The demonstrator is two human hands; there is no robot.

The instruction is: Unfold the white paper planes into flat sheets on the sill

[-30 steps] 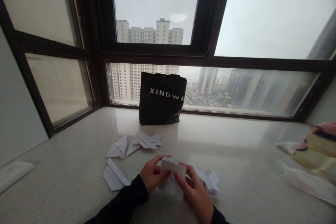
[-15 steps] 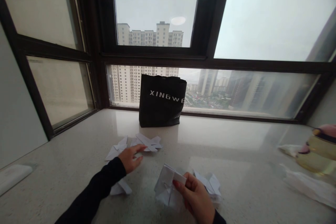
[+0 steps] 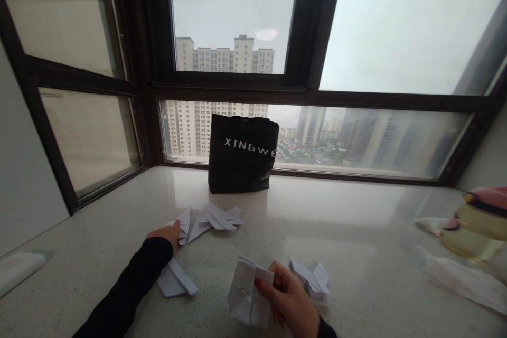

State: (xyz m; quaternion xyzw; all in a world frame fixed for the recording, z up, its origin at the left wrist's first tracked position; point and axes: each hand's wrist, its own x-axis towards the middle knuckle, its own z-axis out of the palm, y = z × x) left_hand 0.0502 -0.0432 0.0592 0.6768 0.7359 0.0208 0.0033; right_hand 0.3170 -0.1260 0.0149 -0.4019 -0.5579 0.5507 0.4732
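Observation:
My right hand [image 3: 291, 296] pinches a squarish piece of folded white paper [image 3: 247, 288] between thumb and fingers, held above the counter. At the left, my left hand [image 3: 164, 233] is closed on the edge of another folded white paper [image 3: 185, 226], its fingertips partly hidden. Beside that lie more overlapping folded papers [image 3: 219, 216], some with pointed ends. Nearer to me, below my left wrist, rests a further folded paper [image 3: 176, 279]. Just behind my right hand sits a small stack of folded papers [image 3: 315, 279].
A black bag [image 3: 241, 156] with white lettering stands upright by the window. On the right are a yellowish container with a pink top [image 3: 475, 229] and a crumpled clear plastic wrapper [image 3: 463, 280]. A white object [image 3: 21, 269] lies at the left edge of the pale speckled counter [image 3: 348, 216].
My left hand has moved left, from over the middle papers to the left one, and its fingers have closed there. The right hand keeps its folded paper, slightly lower in view.

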